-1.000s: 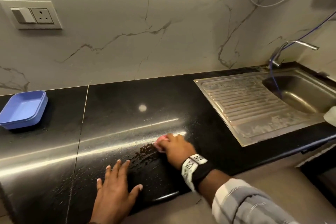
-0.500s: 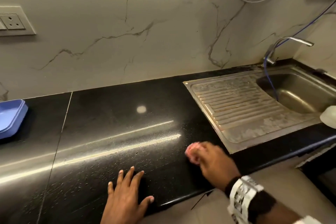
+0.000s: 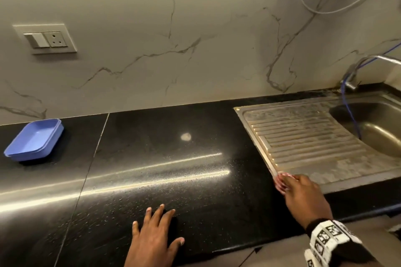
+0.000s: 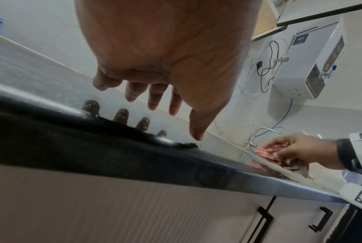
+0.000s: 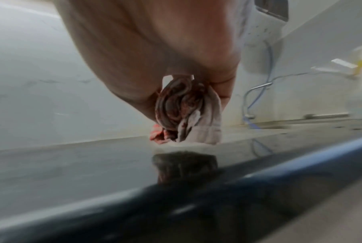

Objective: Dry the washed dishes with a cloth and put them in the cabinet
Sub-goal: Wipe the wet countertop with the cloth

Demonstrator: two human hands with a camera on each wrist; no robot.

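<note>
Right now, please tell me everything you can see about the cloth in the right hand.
The cloth is soft, crumpled fabric, red or pink and white with a pale hemmed edge. It is bunched into a wad inside the grip of the right hand, with only its ends showing. It is pressed down on the black countertop, right at the corner of the steel sink drainboard. Whether it is wet cannot be told.

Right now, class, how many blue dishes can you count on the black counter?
1: a blue dish sits at the counter's far left, near the wall. It may be two stacked; the rim looks doubled.
</note>
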